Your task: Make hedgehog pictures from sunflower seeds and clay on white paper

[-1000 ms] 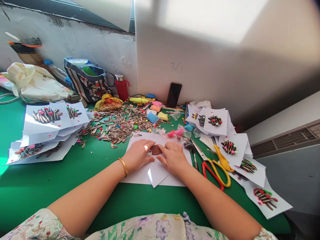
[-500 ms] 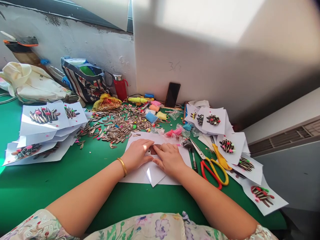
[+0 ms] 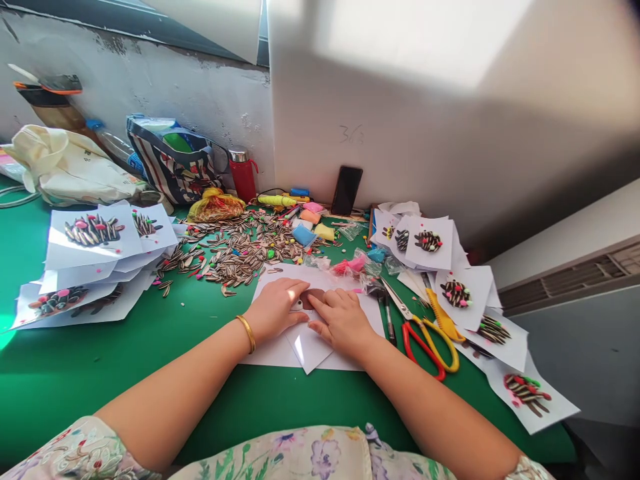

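Right now, you're holding your open, flattened left hand (image 3: 275, 310) and right hand (image 3: 343, 322) on a brown cutout (image 3: 313, 298) between them, on white paper (image 3: 270, 357), with finished seed pictures (image 3: 456, 293) lying beside your hands and loose seeds (image 3: 235, 257) still spreading ahead.

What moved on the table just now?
The right hand slid a little toward the left hand, over the brown cutout on the white paper. Nothing was picked up or let go. The scissors and sunflower seeds stayed put.

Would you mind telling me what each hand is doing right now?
Left hand: open, flat on the white paper, holding nothing.
Right hand: open, fingertips against the brown piece, not gripping.
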Available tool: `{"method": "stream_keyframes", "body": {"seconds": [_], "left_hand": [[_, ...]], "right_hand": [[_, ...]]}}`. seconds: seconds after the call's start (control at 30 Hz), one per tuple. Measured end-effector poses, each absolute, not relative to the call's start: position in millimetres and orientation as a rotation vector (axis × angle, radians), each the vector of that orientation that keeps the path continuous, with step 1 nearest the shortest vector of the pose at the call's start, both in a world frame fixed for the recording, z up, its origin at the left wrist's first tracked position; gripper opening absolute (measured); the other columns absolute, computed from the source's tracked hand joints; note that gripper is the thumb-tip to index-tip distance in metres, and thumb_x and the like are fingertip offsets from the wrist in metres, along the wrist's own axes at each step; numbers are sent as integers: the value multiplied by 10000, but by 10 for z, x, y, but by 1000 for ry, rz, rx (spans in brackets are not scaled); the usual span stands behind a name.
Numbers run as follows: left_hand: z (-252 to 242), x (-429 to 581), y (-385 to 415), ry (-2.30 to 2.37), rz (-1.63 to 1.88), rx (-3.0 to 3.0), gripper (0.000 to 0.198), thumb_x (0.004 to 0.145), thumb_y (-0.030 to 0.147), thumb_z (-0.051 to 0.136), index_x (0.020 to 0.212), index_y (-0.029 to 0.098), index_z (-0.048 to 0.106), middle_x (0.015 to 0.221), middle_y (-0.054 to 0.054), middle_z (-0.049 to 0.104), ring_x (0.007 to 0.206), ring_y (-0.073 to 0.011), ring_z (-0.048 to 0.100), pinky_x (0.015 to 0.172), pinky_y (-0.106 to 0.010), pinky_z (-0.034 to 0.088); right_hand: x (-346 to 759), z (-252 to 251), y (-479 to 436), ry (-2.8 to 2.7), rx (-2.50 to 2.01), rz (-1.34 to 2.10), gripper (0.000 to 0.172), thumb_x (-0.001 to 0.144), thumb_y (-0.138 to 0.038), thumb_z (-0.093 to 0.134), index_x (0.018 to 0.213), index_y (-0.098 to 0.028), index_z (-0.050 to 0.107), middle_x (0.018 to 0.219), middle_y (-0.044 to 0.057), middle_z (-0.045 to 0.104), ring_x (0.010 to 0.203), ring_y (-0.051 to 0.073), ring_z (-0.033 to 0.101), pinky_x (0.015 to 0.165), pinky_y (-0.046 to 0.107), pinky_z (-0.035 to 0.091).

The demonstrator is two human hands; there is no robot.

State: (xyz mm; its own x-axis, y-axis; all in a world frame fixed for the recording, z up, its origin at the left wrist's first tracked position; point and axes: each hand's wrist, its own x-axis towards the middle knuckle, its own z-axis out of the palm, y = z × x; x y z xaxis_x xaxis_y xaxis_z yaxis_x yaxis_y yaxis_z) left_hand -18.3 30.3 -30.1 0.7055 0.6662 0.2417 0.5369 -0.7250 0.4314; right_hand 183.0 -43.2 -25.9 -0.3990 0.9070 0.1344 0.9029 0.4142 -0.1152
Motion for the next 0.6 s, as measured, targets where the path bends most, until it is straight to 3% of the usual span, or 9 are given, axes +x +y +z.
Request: {"method": "stream_keyframes", "body": {"seconds": [0.6], "left_hand": [[-256, -171, 292, 959, 501, 2615, 551, 773, 322, 746, 1275, 200, 554, 1287, -108, 618, 1182, -297, 556, 1021, -456, 437]], "right_hand": [[1758, -178, -393, -2452, -1631, 97, 480, 963, -541, 431, 1336, -259, 540, 1122, 96, 588, 1011, 256, 456, 859, 389, 274]]}}
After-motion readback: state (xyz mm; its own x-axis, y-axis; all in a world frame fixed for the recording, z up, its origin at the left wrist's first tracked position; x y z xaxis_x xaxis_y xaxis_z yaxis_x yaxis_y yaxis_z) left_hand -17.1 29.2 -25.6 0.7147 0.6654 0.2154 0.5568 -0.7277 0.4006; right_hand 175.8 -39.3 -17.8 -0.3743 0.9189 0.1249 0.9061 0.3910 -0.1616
